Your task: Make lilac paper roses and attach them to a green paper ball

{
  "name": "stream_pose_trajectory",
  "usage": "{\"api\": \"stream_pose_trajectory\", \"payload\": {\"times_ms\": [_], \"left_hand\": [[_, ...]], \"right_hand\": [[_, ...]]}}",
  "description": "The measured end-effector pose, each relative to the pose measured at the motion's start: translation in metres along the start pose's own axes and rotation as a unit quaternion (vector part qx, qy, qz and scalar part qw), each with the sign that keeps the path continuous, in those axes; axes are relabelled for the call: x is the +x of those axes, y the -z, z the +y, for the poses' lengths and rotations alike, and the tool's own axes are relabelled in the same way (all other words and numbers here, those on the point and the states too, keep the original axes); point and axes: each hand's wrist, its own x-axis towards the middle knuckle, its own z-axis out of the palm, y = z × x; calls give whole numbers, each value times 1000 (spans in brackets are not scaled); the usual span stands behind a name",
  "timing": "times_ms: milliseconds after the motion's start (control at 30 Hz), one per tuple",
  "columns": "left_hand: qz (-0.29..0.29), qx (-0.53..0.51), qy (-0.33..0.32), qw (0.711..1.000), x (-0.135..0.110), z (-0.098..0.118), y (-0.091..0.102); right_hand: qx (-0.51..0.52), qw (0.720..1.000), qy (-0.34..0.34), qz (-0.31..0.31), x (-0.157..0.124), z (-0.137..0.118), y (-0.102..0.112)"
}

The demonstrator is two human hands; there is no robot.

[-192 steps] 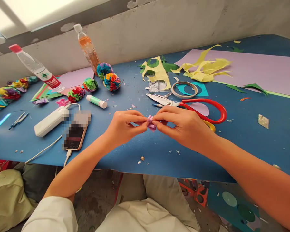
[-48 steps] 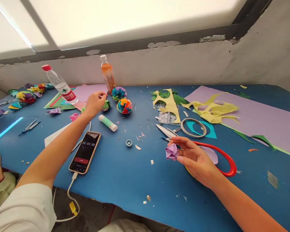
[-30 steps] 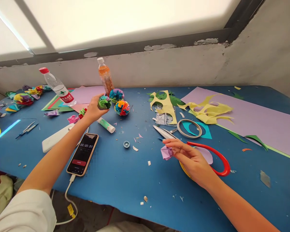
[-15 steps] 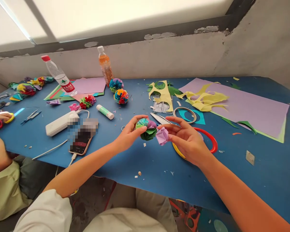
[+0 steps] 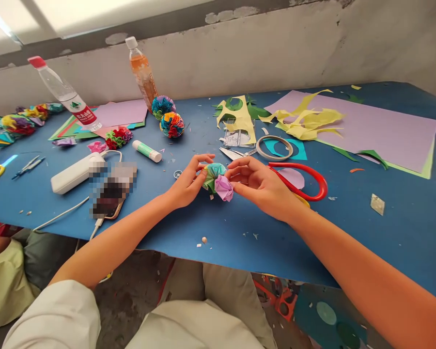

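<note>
My left hand (image 5: 189,182) holds a small green and teal paper flower ball (image 5: 211,173) just above the blue table (image 5: 210,228). My right hand (image 5: 263,184) pinches a folded lilac paper flower (image 5: 224,187) and presses it against the ball's lower right side. Both hands meet near the table's front middle. Behind my right hand lie red-handled scissors (image 5: 305,182), a glue stick (image 5: 147,151) sits to the back left.
A phone (image 5: 109,194) on a cable and a white power bank (image 5: 76,172) lie left. Two bottles (image 5: 142,72) and finished paper balls (image 5: 172,124) stand at the back. A tape ring (image 5: 274,148), yellow scraps (image 5: 308,118) and a lilac sheet (image 5: 378,131) lie right. Another person's leg (image 5: 3,281) is at far left.
My left hand reached back, picked up the green paper ball and brought it forward. My right hand has moved the lilac flower against the ball.
</note>
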Motion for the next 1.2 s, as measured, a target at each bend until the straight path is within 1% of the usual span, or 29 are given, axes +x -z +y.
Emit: {"api": "stream_pose_trajectory", "payload": {"times_ms": [67, 167, 233, 300, 367, 433, 500, 567, 633, 700, 800, 867, 933, 1000, 1067, 1133, 1200], "left_hand": [[-3, 21, -16, 1000, 0, 0, 2], [-5, 79, -45, 996, -1, 1, 4], [-4, 114, -56, 992, -2, 4, 5], [-8, 143, -61, 988, -4, 7, 4], [-20, 171, -71, 983, -6, 10, 2], [-32, 189, -90, 977, -8, 13, 1], [-39, 201, -100, 974, -9, 14, 0], [-45, 211, -95, 972, -9, 15, 0], [-57, 217, -92, 970, -9, 15, 0], [-70, 217, -93, 969, -9, 16, 2], [-65, 207, -83, 973, -10, 19, 3], [-58, 198, -77, 975, -10, 22, 3], [-61, 196, -76, 976, -11, 22, 2], [-65, 204, -88, 973, -11, 20, 2], [-67, 204, -121, 969, -11, 15, 3], [-60, 197, -166, 964, -10, 9, 3], [-47, 197, -198, 959, -10, 5, 4]], "right_hand": [[-26, 1000, -11, 8, 2, 2, 6], [-61, 998, -12, 9, 3, 3, 12], [-76, 997, -4, 21, 2, 0, 12], [-85, 995, 6, 46, 0, -6, 10], [-80, 994, 11, 68, -2, -13, 6], [-41, 996, 7, 80, -4, -18, 3], [18, 997, -15, 76, -4, -19, 0], [59, 995, -46, 58, -4, -17, -1], [58, 995, -68, 34, -3, -14, -1], [31, 997, -66, 31, -2, -12, 0], [-38, 996, -22, 78, -4, -14, 3], [-96, 989, 22, 114, -7, -18, 3], [-151, 978, 64, 128, -10, -21, 2], [-200, 966, 97, 131, -12, -23, 0], [-257, 950, 120, 126, -13, -22, -1], [-324, 927, 151, 114, -13, -20, 0], [-379, 900, 194, 97, -13, -18, 2]]}}
